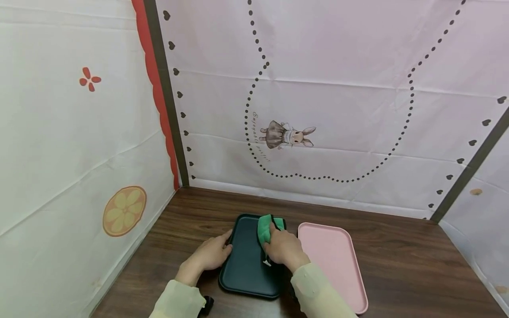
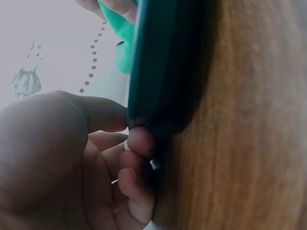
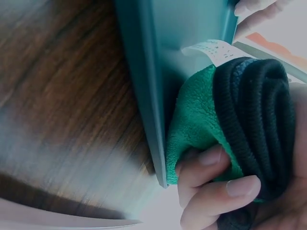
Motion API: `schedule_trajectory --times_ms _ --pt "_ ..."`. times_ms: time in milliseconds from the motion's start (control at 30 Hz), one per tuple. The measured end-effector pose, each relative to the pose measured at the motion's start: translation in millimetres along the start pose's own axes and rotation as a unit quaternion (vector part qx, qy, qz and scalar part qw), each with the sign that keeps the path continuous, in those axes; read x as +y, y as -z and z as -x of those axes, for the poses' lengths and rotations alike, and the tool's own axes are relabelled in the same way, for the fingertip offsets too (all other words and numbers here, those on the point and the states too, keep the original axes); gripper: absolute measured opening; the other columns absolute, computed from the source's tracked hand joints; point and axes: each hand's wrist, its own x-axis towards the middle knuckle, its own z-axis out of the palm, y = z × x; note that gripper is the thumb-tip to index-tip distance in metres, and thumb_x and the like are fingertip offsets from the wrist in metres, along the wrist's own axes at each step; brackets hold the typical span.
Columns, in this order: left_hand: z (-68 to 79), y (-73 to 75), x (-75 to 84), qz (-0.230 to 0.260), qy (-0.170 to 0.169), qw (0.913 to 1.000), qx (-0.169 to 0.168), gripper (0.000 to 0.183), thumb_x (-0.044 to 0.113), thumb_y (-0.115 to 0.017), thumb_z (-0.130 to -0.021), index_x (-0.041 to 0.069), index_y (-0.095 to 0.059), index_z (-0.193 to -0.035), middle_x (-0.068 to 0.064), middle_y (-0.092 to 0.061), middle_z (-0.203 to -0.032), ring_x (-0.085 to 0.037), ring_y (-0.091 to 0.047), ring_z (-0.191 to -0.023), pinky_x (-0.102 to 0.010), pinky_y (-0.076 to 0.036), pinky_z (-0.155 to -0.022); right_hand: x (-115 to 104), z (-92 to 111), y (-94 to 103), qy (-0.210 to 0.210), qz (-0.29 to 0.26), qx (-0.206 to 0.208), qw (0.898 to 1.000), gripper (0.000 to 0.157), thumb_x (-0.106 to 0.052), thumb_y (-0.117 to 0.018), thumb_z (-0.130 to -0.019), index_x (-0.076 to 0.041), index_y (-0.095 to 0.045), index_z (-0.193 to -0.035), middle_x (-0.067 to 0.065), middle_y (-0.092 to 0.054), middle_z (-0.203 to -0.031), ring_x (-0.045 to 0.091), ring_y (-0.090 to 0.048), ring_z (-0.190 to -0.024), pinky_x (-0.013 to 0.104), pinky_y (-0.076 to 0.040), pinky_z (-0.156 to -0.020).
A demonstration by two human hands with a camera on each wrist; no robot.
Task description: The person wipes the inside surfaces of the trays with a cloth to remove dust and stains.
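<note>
A dark teal tray [image 1: 244,271] lies on the wooden table. My left hand [image 1: 210,253] holds its left edge; in the left wrist view the thumb and a finger pinch the tray's rim [image 2: 144,72]. In my right hand [image 1: 285,248] is a bunched green cloth [image 1: 263,229] with black edging, pressed against the tray's upper right part. The right wrist view shows curled fingers [image 3: 211,177] gripping the cloth's folded layers, with a white tag [image 3: 213,50] sticking out from it.
To the right of the dark tray stands a pink tray [image 1: 332,256], partly behind the right forearm. Printed white sheets [image 1: 338,110] wall the table [image 1: 401,265] at the back and both sides. A small black object [image 1: 207,304] shows beside the left sleeve.
</note>
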Motion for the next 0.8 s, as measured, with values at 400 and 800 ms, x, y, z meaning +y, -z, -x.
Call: schedule_trajectory --times_ms 400,800 --pt "3.1 9.4 6.3 -0.07 0.025 0.997 0.024 0.06 0.026 -0.057 -0.106 0.006 -0.04 -0.159 -0.017 -0.075 -0.109 -0.024 -0.064 -0.077 -0.045 -0.053 -0.076 2.8 13.0 2.8 0.044 -0.037 0.044 0.997 0.069 -0.04 -0.069 -0.098 -0.017 -0.045 -0.159 0.021 -0.066 -0.137 0.042 -0.068 -0.112 0.056 -0.057 -0.078" --pt "8.9 10.1 31.4 -0.048 0.014 0.9969 0.061 0.06 0.028 -0.058 -0.106 0.008 -0.04 -0.16 -0.012 -0.074 -0.092 -0.027 -0.065 -0.068 -0.04 -0.05 -0.058 13.6 33.7 11.8 0.059 -0.054 0.073 0.994 0.072 -0.043 -0.07 -0.096 -0.018 -0.046 -0.158 0.019 -0.071 -0.123 0.028 -0.068 -0.092 0.047 -0.054 -0.068"
